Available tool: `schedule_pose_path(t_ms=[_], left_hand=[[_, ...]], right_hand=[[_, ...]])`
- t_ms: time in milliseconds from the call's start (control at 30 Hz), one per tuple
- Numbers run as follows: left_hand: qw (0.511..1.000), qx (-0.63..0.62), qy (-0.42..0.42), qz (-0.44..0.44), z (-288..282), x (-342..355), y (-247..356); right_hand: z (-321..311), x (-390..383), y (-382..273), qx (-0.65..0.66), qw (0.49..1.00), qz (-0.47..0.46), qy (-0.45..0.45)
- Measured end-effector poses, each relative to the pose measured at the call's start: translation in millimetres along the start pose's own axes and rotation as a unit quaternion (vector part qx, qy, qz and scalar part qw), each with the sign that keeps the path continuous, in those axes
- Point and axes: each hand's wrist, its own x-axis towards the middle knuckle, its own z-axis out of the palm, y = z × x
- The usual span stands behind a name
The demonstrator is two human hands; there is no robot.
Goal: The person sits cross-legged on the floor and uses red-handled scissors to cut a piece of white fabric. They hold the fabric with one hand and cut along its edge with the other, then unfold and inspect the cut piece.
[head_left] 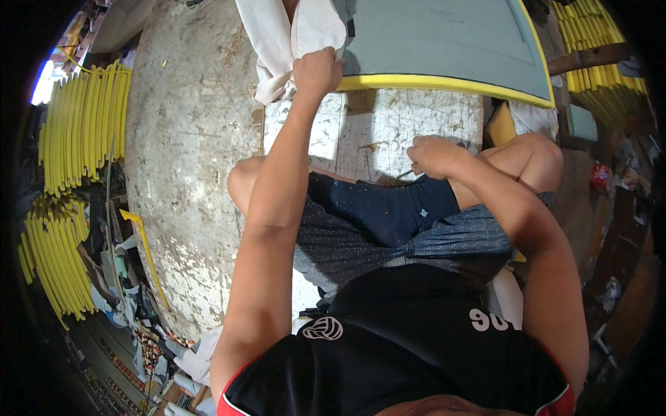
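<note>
My left hand (318, 71) reaches far forward, its fingers closed on the lower edge of a pale cloth (319, 29). Right beside that fist lies a large grey-green panel (430, 41) with a yellow edge strip (444, 84). My right hand (436, 156) is curled above my lap, near my right knee. A thin dark object (404, 174) shows just below its fingers; whether the hand holds it, I cannot tell. Both hands are over a worn, paint-stained work surface (194, 125), on which I sit with legs folded.
Yellow curved strips (83, 128) hang in bundles at the left, with more yellow strips (590, 41) at the far right. A yellow angled piece (144, 243) lies along the left edge of the surface. Scraps and a small red packet (599, 175) lie around it.
</note>
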Motion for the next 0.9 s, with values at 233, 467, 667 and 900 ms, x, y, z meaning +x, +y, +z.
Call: schedule_pose_path(t_ms=[233, 467, 667, 900], left_hand=[[0.996, -0.069, 0.04, -0.045, 17, -2, -14], [0.997, -0.021, 0.065, -0.039, 19, -2, -7], [0.989, -0.046, 0.141, -0.022, 24, -4, 0], [0.984, -0.054, 0.167, -0.032, 27, -9, -3]], right_hand=[[-40, -7, 1, 0.285, 0.943, 0.052, 0.162], [-96, 39, 2, 0.562, 0.788, 0.122, 0.218], [-90, 85, 34, 0.379, 0.859, 0.118, 0.324], [-133, 89, 25, 0.365, 0.89, 0.162, 0.218]])
